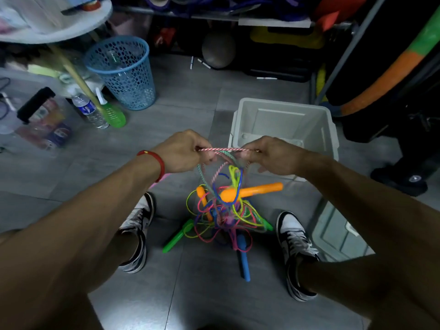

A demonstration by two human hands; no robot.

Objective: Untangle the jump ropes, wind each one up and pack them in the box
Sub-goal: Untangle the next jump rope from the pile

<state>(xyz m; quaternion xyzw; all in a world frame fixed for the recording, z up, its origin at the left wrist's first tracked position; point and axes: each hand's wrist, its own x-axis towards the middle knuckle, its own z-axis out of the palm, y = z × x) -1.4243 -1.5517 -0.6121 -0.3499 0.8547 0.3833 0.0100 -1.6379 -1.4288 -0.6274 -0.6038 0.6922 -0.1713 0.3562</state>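
A big knot of ropes [222, 210] is hanging over the grey tile floor [190, 110], between two feet in black and white shoes [138, 232]. The ropes are thin and bendy, in yellow, pink, blue and green, all looped through each other. Fat, smooth handles are sticking out of the knot: an orange one [259, 188] is pointing to the right, a green one [177, 236] is lying low on the left, and a blue one [244, 258] is pointing down toward the floor.

Up top, the left hand [183, 152] and the right hand [269, 154] are each pinching one end of a short piece of twisted red and white rope [222, 149]. It is stretching tight and flat between them. More twisted rope is drooping from the fingers into the knot.

The left wrist is wearing a red band [156, 163].

Just behind the right hand, a grey plastic box [283, 125] is sitting open on the floor. Further off to the left, a round blue basket [121, 72] full of little holes is standing near a water bottle [89, 110]
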